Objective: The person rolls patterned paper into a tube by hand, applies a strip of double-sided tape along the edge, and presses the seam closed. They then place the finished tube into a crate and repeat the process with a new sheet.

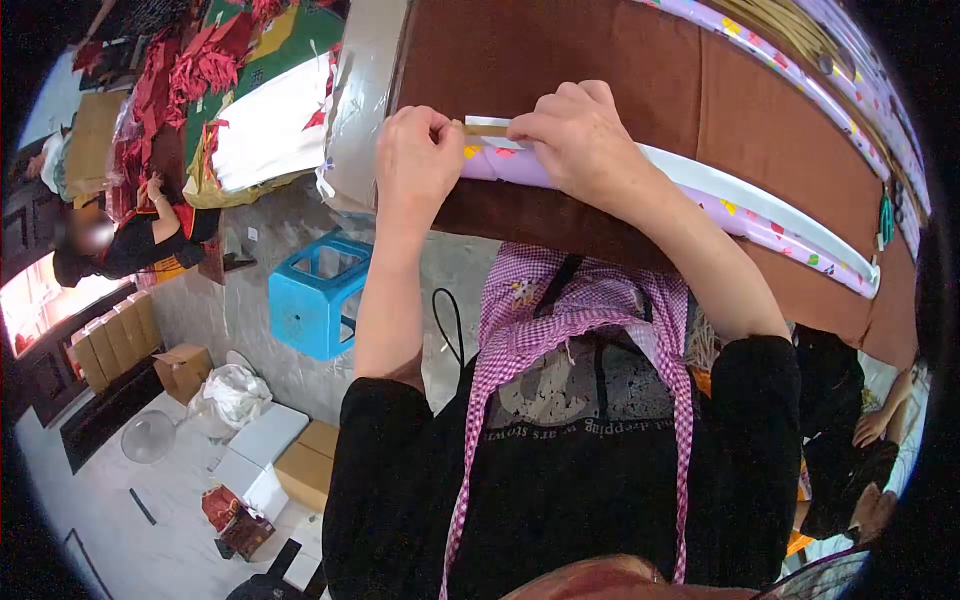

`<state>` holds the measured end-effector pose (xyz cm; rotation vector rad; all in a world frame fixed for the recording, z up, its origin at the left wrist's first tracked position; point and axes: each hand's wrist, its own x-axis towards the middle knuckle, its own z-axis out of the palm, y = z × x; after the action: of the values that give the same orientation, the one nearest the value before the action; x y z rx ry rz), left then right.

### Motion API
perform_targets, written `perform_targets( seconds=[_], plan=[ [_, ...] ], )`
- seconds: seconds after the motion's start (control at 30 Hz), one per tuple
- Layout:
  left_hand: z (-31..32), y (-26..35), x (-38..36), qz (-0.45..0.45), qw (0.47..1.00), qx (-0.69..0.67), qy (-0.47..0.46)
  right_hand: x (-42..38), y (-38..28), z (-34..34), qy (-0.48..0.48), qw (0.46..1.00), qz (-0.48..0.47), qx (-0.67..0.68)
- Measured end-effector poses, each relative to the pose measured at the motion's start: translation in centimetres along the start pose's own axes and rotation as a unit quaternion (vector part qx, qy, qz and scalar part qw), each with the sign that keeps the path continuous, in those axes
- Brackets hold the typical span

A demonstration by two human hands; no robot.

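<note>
A lilac roll of patterned sheet (pixel 760 228) with a white inner side lies along the near edge of the brown-covered table (pixel 560 50). At its left end my left hand (pixel 415 155) is closed, thumb and index finger pinching the end of the roll. My right hand (pixel 590 150) is closed too, a short way to the right, its fingertips pressing on the roll's upper edge. Between the two hands a narrow brown strip (pixel 487 130) and a white edge show along the roll. The right palm and forearm cover part of the roll.
More patterned rolls (pixel 790 70) lie along the table's far right side. A blue plastic stool (pixel 315 295) stands on the floor at left. Beyond it a person (pixel 150 235) works at another table with red items and white sheets (pixel 270 135). Another person's hand (pixel 872 428) shows at right.
</note>
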<state>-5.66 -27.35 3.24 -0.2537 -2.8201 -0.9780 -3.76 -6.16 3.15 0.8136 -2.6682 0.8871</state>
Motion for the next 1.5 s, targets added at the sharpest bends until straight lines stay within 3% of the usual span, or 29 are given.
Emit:
perform_targets(
  seconds=[0.53,0.87,1.23,1.37,1.43,1.47,1.5],
  plan=[
    [-1.0,0.8,1.5,-0.071,0.991,0.052,-0.104,0.2,-0.1,0.2,-0.035,0.999,0.009,-0.006],
    [-1.4,1.4,1.9,-0.053,0.986,0.095,-0.126,0.3,-0.2,0.2,-0.034,0.999,0.003,-0.018],
    [-3.0,2.6,3.8,-0.090,0.945,0.174,-0.264,0.5,-0.4,0.3,-0.048,0.999,0.018,-0.017],
    [-3.2,0.6,4.1,-0.086,0.942,0.208,-0.251,0.4,-0.3,0.6,-0.041,0.999,0.015,-0.025],
    [-3.9,-0.8,4.3,-0.025,0.933,0.315,-0.174,0.4,-0.3,0.7,-0.045,0.998,0.020,-0.028],
    [-4.0,-1.2,3.9,-0.025,0.933,0.316,-0.172,0.5,-0.2,0.6,-0.043,0.999,0.018,-0.027],
    [-4.4,-1.1,3.2,0.017,0.964,0.248,-0.098,0.4,-0.2,0.6,-0.049,0.998,0.021,-0.028]
  ],
)
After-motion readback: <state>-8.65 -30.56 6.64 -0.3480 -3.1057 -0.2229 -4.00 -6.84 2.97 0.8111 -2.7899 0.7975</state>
